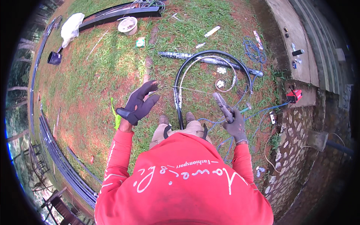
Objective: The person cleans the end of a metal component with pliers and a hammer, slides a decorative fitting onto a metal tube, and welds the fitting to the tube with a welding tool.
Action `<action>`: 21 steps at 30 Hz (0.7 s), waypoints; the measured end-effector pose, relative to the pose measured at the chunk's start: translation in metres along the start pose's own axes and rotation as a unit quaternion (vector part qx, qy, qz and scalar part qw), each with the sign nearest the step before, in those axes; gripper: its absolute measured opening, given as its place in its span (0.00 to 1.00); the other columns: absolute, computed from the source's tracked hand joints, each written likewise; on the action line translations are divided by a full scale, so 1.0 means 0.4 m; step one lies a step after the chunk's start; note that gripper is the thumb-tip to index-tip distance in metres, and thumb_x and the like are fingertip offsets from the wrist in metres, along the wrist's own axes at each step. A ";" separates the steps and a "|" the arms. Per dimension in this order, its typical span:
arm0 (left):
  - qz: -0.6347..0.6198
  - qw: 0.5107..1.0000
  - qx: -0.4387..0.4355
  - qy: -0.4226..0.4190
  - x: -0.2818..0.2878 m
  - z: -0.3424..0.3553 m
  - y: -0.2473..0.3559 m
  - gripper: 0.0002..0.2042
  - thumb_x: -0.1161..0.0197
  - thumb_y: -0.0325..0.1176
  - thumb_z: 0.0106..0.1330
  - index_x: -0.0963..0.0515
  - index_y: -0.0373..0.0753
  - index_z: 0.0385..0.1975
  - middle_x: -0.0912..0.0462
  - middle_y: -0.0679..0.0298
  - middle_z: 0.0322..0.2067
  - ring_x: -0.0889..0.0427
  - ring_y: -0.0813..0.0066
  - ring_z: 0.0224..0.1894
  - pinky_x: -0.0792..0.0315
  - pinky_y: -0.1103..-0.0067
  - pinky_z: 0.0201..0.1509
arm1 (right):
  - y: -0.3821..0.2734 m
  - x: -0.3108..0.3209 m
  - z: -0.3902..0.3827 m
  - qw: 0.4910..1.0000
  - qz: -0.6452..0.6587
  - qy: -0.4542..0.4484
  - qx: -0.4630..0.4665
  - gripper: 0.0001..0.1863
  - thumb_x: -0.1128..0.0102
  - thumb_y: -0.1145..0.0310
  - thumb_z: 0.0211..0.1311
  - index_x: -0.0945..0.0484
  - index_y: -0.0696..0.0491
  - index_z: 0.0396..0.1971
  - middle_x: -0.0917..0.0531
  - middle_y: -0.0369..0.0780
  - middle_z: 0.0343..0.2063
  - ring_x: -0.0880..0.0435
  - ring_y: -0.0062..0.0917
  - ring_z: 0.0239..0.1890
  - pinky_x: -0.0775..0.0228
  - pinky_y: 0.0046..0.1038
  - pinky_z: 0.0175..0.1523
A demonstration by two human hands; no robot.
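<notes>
My right hand (pixel 236 127), in a grey glove, is closed round the handle of a grey hand tool (pixel 222 105) whose exact kind I cannot make out. From the tool's head a thin straight strand (pixel 195 90) runs left across a black hose (pixel 177 77). My left hand (pixel 140 103), in a dark glove, is raised left of the hose with thumb and fingers apart. Nothing shows clearly in it. The hose arches from between my boots up and over to the right. Inside its curve lies a thinner pale hoop (pixel 190 69).
A black pipe (pixel 176 55) lies across the grass under the hose. White bucket (pixel 128 26), black channel (pixel 120 17) and purple container (pixel 54 58) stand further off. Long dark pipes (pixel 63 161) run at left. A red machine (pixel 294 96) with blue cord sits by the stone wall (pixel 288 146).
</notes>
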State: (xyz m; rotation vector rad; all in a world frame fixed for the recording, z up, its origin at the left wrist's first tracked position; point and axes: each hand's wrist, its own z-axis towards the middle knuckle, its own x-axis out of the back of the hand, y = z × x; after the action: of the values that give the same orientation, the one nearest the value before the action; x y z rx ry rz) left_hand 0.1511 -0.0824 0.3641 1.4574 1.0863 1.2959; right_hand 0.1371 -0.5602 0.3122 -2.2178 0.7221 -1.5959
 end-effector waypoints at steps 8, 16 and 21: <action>0.000 0.989 0.074 -0.126 0.133 -0.022 -0.170 0.27 0.31 0.33 0.76 0.26 0.34 0.72 0.13 0.58 0.59 0.16 0.71 0.61 0.22 0.70 0.67 | 0.364 -0.232 -0.517 0.860 0.074 0.213 -0.457 0.31 0.20 0.70 0.48 0.24 0.57 0.53 0.14 0.46 0.35 0.12 0.35 0.28 0.20 0.39 0.33; -0.028 0.955 0.093 -0.282 -0.015 0.065 -0.201 0.26 0.32 0.31 0.76 0.26 0.31 0.71 0.15 0.53 0.61 0.15 0.65 0.63 0.21 0.68 0.69 | 0.212 -0.523 -0.951 0.640 0.282 0.364 -0.616 0.39 0.21 0.65 0.48 0.26 0.68 0.60 0.15 0.51 0.45 0.12 0.39 0.40 0.18 0.40 0.45; 0.033 0.907 0.024 -0.418 -0.240 0.143 -0.035 0.25 0.33 0.28 0.76 0.26 0.32 0.72 0.15 0.55 0.61 0.16 0.68 0.63 0.20 0.71 0.67 | 0.136 -0.658 -1.044 0.487 0.357 0.452 -0.657 0.29 0.23 0.68 0.52 0.23 0.66 0.51 0.15 0.47 0.35 0.13 0.34 0.27 0.20 0.37 0.32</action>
State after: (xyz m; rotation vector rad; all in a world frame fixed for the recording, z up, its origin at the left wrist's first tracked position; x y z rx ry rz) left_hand 0.2002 -0.1757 0.3245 1.8356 0.4888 0.5485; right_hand -0.3348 -0.4402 0.2142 -0.5695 3.4357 -1.6447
